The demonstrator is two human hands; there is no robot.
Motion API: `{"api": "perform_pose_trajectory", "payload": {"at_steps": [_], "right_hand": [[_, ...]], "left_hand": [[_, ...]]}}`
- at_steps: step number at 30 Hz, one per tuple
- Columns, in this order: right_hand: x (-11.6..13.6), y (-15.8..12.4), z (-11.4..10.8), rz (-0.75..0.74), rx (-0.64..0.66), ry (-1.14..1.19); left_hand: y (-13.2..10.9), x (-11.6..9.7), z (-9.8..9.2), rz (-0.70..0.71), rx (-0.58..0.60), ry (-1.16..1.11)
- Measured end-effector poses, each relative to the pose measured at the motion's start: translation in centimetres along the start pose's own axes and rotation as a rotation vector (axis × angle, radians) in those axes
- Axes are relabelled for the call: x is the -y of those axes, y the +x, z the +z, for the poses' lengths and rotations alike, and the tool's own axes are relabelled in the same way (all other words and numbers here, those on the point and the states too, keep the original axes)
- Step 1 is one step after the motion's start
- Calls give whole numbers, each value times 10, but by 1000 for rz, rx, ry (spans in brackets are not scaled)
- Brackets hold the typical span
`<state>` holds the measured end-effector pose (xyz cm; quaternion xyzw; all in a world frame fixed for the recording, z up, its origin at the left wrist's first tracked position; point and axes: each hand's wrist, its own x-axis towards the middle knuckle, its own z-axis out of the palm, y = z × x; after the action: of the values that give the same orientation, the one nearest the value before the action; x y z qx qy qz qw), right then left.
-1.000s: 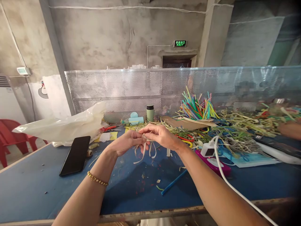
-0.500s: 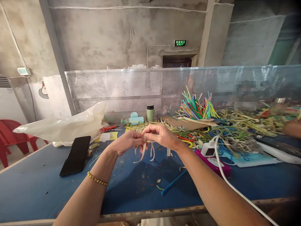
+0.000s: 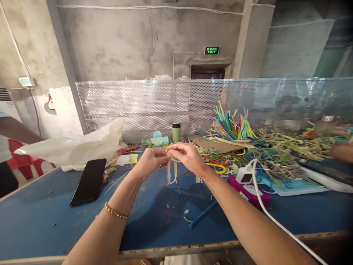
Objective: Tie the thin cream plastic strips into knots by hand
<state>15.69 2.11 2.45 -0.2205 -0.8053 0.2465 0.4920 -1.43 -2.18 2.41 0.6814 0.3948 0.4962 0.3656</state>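
My left hand (image 3: pixel 153 161) and my right hand (image 3: pixel 186 156) meet above the middle of the blue table (image 3: pixel 104 228). Pale flat strips (image 3: pixel 172 172) are pinched between the fingers of both, and their loose ends dangle below. The part inside the fingers is mostly hidden. A gold bead bracelet (image 3: pixel 116 212) circles my left wrist. Beneath my right forearm lies a blue stick (image 3: pixel 203 214), with small scraps scattered near it.
A black phone (image 3: pixel 88 182) and a white plastic bag (image 3: pixel 79 145) lie left. Behind my hands stands a green bottle (image 3: pixel 176 133). Colourful pipe cleaners (image 3: pixel 233 125) and piled strips (image 3: pixel 300 145) fill the back right. A white cable (image 3: pixel 259 200) runs from a purple box (image 3: pixel 249 193). A person's arm (image 3: pixel 20 129) shows at left.
My fingers have shifted slightly on the pale strips, whose hanging ends now fall straighter and closer together. Another person has come into view at the far left.
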Motion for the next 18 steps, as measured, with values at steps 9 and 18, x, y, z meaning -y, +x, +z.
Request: {"api": "perform_pose_trajectory", "payload": {"at_steps": [9, 18], "right_hand": [[0, 0, -2, -102, 39, -121], [-1, 0, -1, -107, -8, -199]], "left_hand": [[0, 0, -1, -34, -37, 19], [1, 3, -3, -31, -44, 54]]}}
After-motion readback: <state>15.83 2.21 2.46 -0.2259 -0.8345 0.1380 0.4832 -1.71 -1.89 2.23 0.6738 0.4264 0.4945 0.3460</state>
